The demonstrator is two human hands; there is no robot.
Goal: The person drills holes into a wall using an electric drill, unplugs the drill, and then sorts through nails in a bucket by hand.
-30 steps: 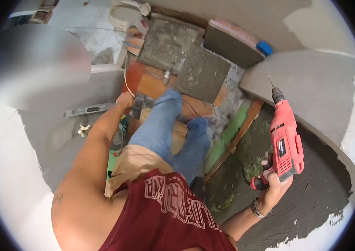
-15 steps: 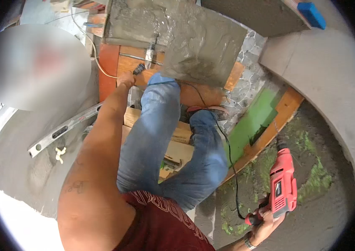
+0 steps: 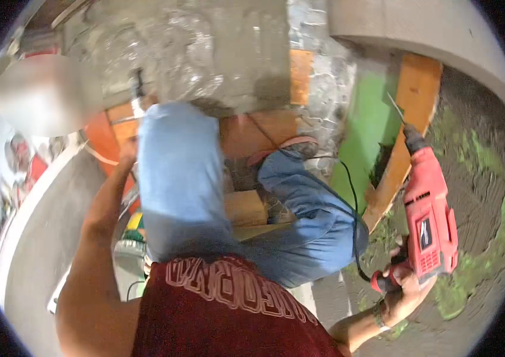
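My right hand (image 3: 406,278) grips the handle of a red corded power drill (image 3: 429,214) at the right. The drill points up and away, its long thin bit (image 3: 396,108) over the green strip and the wooden board. A black cord (image 3: 352,190) runs from the handle across my right leg. My left hand (image 3: 128,150) is reached forward beside my left knee (image 3: 178,137). Its fingers are blurred and partly hidden, so what it holds or touches cannot be made out. Beyond the knee, a dark-handled tool (image 3: 138,83) lies at the edge of wet mortar.
Wet grey mortar (image 3: 234,53) spreads ahead on a slab. Stone-patterned tile (image 3: 329,107), a green strip (image 3: 366,113) and an orange-brown wooden board (image 3: 417,89) lie to the right. A curved concrete wall (image 3: 430,30) stands far right. Another person, blurred, is at upper left.
My view has shifted. The drill has tilted more upright, and its bit now shows over the board. My left hand has gone lower beside my knee and is more hidden.
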